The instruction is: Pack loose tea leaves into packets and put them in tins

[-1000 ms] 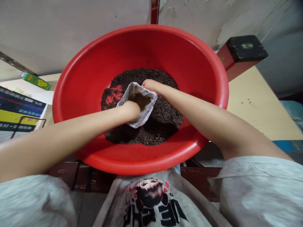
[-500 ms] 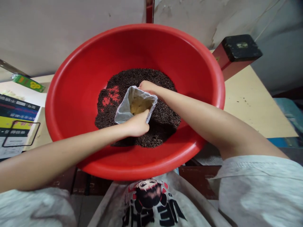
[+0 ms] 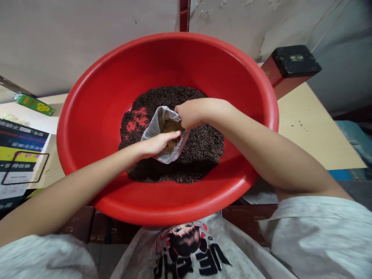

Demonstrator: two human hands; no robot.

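A large red basin [image 3: 95, 97] holds a spread of dark, thin, dry pieces that look like loose tea leaves [image 3: 203, 151]. Above them is a thin translucent plastic bag [image 3: 152, 126], its mouth facing up and its inside yellowish brown. My right hand [image 3: 193, 112] pinches the bag's rim on the far right side. My left hand [image 3: 158, 144] reaches over the near left side into the mouth, thumb stretched out and apart from the fingers. Those fingers are partly hidden inside the bag, and nothing shows in their grasp.
The basin stands on a pale wooden tabletop [image 3: 299, 128] against a wall. Behind its right rim rises a red post with a black cap [image 3: 296, 60]. To the left lie a green box [image 3: 35, 104], printed packaging [image 3: 17, 155] and a thin black frame [image 3: 46, 166].
My left hand has gone from the bag's near rim to over its mouth, fingers inside. My right wrist has bent and its hand has shifted slightly right. The bag's mouth has changed shape.
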